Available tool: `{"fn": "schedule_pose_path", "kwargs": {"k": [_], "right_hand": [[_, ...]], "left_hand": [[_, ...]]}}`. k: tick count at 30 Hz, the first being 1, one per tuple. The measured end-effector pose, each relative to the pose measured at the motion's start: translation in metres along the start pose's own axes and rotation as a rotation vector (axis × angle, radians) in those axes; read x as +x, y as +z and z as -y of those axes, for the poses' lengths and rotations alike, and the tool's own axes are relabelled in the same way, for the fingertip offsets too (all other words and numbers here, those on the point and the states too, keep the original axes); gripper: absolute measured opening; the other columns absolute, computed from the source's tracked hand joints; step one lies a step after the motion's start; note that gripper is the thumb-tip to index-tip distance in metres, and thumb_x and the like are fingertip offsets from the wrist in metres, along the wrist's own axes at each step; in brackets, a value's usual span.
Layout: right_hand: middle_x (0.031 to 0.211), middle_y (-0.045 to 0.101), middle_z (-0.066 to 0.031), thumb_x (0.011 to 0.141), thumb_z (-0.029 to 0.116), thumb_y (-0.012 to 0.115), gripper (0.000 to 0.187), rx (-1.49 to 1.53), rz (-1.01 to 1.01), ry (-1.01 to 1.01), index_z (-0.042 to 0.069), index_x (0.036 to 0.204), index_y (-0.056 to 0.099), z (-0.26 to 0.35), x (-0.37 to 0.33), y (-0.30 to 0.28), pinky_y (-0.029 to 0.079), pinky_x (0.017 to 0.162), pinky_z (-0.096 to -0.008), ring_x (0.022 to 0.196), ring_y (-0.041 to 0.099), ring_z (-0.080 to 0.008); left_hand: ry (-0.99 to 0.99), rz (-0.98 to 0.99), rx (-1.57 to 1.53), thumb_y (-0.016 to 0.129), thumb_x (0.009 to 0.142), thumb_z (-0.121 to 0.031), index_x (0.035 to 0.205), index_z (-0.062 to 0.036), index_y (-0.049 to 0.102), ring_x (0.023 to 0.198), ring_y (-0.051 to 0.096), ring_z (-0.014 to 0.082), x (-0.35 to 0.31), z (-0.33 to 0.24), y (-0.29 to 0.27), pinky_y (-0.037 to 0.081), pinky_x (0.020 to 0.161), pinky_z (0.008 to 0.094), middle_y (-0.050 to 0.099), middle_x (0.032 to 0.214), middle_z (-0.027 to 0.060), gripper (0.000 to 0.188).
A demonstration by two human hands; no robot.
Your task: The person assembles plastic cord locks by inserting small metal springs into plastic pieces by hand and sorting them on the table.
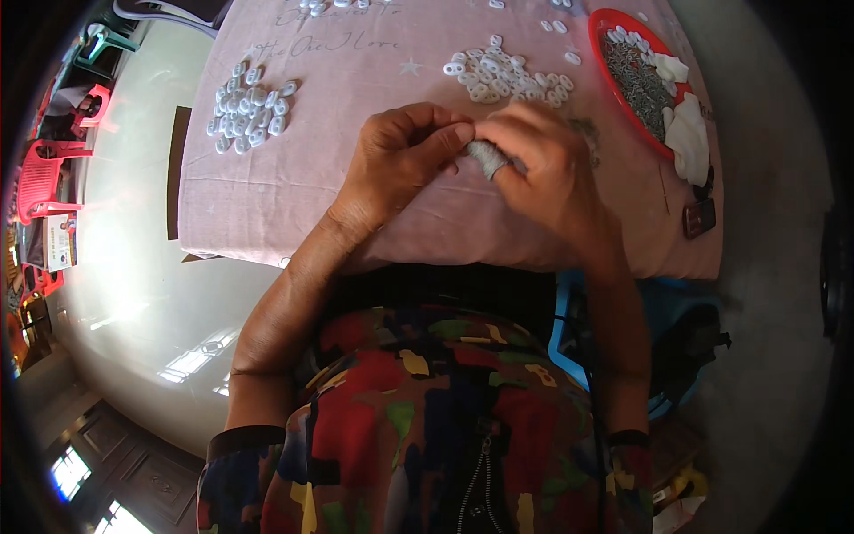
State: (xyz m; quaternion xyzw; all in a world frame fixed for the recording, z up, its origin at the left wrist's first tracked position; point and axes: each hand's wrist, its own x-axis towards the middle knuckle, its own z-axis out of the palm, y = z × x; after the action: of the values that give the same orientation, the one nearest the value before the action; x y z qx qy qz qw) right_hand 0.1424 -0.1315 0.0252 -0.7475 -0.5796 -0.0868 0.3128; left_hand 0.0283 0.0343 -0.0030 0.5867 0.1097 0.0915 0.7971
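Above the near part of the pink cloth, my left hand [391, 165] and my right hand [556, 169] meet, fingertips pinched together. Whatever lies between them is too small and covered to make out. Grey wrapping [487, 158] circles my right thumb. Just beyond my hands lies a loose pile of small white oval pieces with two holes each [507, 76]. Farther left, a second group of similar white pieces [247, 109] is spread on the cloth.
At the right, a red tray [601, 53] holds many small grey metal parts [642, 84] and some white pieces. White cloth or gloves [687, 138] hang over its rim. A small dark device [699, 218] lies near the table's right edge. Red plastic chairs [44, 178] stand far left.
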Motion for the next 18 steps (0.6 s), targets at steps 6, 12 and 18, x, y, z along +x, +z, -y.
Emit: {"fn": "schedule_pose_path", "kwargs": {"k": [6, 12, 18], "right_hand": [[0.11, 0.062, -0.0117, 0.077, 0.005, 0.061, 0.036, -0.338, -0.01, 0.158, 0.002, 0.113, 0.066, -0.018, 0.0, -0.002, 0.049, 0.089, -0.0425, 0.105, 0.057, -0.0316], [0.11, 0.061, -0.0159, 0.076, 0.0, 0.057, 0.046, -0.219, 0.102, 0.097, 0.001, 0.122, 0.063, -0.001, 0.004, 0.017, 0.048, 0.092, -0.0421, 0.105, 0.057, -0.0339], [0.102, 0.062, -0.014, 0.074, -0.002, 0.055, 0.042, -0.209, 0.044, 0.192, 0.004, 0.113, 0.07, -0.012, -0.009, -0.002, 0.048, 0.089, -0.0427, 0.1, 0.058, -0.0339]], "left_hand": [[-0.023, -0.179, 0.037, 0.07, 0.092, -0.008, 0.107, -0.0018, 0.069, 0.078, 0.06, 0.0045, -0.013, -0.006, -0.02, 0.05, 0.069, 0.0191, 0.068, 0.09, -0.0006, 0.016], [-0.006, -0.26, 0.097, 0.07, 0.093, -0.009, 0.109, -0.0011, 0.07, 0.075, 0.058, 0.0036, -0.028, -0.008, -0.036, 0.05, 0.068, 0.0197, 0.068, 0.089, -0.0011, 0.018], [0.053, -0.262, 0.21, 0.067, 0.094, -0.007, 0.107, 0.0001, 0.07, 0.073, 0.056, 0.0031, -0.037, 0.0, -0.037, 0.049, 0.067, 0.0194, 0.068, 0.087, -0.0017, 0.015]]}}
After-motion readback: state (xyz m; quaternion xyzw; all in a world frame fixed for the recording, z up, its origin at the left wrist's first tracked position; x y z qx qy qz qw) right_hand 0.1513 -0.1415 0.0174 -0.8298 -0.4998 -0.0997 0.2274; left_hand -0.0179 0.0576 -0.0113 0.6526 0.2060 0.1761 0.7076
